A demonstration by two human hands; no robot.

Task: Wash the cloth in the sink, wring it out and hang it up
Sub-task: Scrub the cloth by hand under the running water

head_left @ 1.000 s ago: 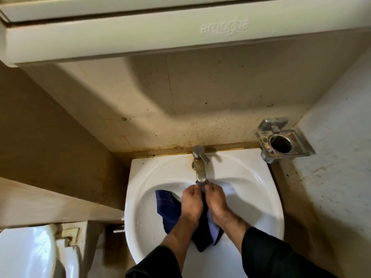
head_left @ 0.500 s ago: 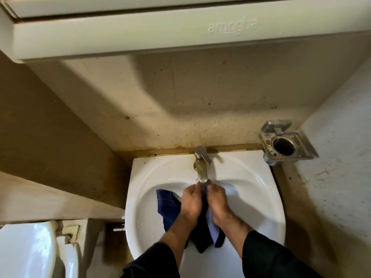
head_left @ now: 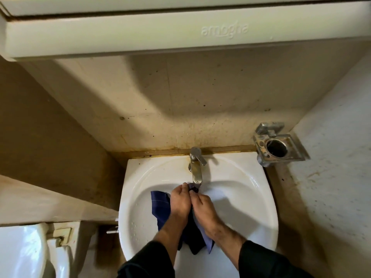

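Sink (head_left: 261,197) white, stained beige walls; left hand (head_left: 180,201), right hand (head_left: 204,209) grip cloth (head_left: 160,207) under tap (head_left: 196,167).

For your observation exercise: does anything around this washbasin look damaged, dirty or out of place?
Yes. Brown grime runs along the wall seam behind the sink, and the wall beside the metal holder is stained. Both hands grip the cloth normally under the tap.

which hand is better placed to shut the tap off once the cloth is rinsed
Probably the left hand: its fingertips sit highest, right under the spout of the tap, nearer the lever than the right hand. The right could keep its grip on the cloth over the sink.
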